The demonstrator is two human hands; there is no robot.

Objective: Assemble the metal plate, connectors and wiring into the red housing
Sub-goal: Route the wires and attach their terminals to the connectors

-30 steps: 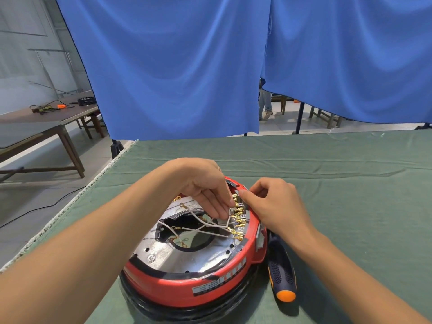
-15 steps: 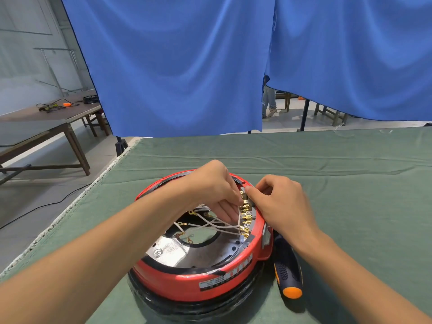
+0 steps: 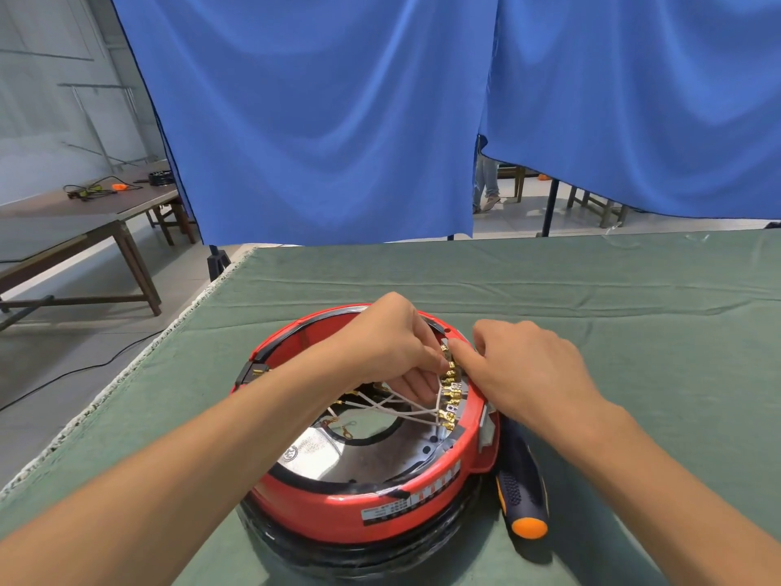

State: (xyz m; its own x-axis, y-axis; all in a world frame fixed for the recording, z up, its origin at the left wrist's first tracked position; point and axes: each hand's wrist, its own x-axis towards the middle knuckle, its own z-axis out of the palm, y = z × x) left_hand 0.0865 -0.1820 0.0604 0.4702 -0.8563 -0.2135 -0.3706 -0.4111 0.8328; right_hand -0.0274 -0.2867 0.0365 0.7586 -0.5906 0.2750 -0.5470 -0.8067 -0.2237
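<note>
Both hands, left hand [image 3: 391, 344] and right hand [image 3: 524, 365], pinch brass connectors [image 3: 450, 389] (white-wired) at the round red housing [image 3: 380, 509] rim, above its shiny metal plate [image 3: 363, 454].

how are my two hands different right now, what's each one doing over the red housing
The left hand reaches inside the red housing, fingers curled down among the white wires; the right hand stays at the rim. The left pinches near the gold connectors from the inner side; the right pushes on them with a fingertip from the outer side. The left covers part of the metal plate; the right lies above the screwdriver. Both meet at the row's top connector.
</note>
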